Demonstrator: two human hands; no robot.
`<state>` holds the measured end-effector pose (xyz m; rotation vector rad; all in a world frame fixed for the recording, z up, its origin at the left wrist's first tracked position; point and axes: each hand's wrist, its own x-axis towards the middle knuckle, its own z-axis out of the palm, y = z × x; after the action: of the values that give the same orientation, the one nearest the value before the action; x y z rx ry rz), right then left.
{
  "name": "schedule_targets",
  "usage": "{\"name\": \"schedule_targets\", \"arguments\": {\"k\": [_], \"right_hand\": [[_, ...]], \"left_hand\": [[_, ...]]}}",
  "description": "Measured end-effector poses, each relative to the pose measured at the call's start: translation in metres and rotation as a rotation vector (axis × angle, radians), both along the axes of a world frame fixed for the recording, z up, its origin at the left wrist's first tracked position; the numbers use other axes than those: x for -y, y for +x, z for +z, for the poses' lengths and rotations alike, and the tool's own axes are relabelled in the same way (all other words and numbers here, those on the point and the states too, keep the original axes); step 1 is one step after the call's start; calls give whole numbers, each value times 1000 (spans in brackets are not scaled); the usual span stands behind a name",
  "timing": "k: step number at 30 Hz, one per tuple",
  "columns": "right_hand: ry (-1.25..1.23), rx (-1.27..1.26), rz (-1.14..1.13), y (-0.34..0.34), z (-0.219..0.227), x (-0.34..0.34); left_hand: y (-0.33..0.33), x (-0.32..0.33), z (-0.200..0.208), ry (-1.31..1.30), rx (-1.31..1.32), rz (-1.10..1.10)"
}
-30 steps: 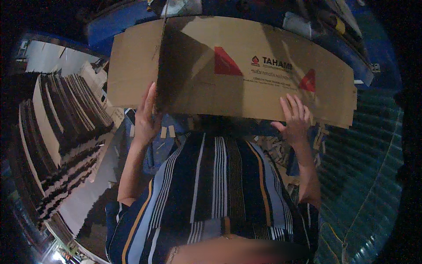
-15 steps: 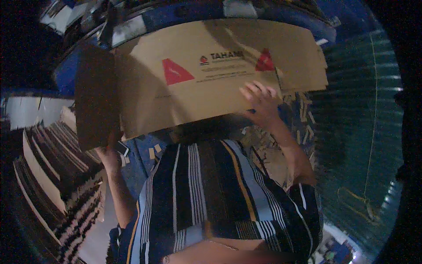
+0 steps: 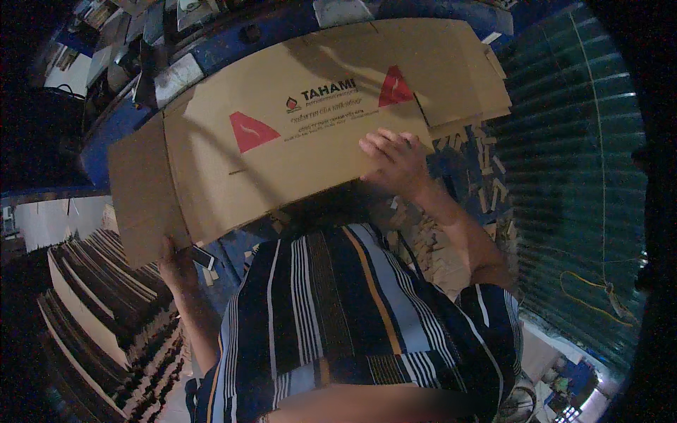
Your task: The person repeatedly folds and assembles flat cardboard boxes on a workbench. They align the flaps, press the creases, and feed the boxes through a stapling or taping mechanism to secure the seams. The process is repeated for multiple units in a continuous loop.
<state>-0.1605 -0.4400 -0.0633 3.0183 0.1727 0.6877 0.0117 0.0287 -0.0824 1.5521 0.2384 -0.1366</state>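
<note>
In front of the striped shirt [image 3: 331, 289], the cardboard [image 3: 208, 151] stretches left to right, its left flap [image 3: 137, 201] touching the left hand [image 3: 178, 269], its near edge under the bunched fingers of the right hand [image 3: 397, 166], both grips too hidden to tell, its brown face showing red patches [image 3: 395, 86] and dark print [image 3: 329, 89].

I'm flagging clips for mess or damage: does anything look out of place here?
Yes: loose cardboard scraps lie scattered at all angles to the person's right, untidy compared with the stacked cardboard at left. The held cardboard sheet slants, left end lower in the picture, but shows no clear tear.
</note>
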Motion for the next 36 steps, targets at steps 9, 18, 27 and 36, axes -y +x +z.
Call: {"name": "schedule_targets", "arguments": {"k": [9, 18, 27, 36], "right_hand": [[24, 147, 135, 2, 3, -1], [103, 332, 176, -2, 3, 3], [259, 355, -436, -48, 12, 26], [1760, 820, -431, -57, -20, 73]], "left_hand": [[26, -36, -19, -35, -178, -159], [34, -48, -47, -31, -273, -220], [32, 51, 6, 1122, 407, -640], [53, 402, -4, 1032, 1255, -1141]]}}
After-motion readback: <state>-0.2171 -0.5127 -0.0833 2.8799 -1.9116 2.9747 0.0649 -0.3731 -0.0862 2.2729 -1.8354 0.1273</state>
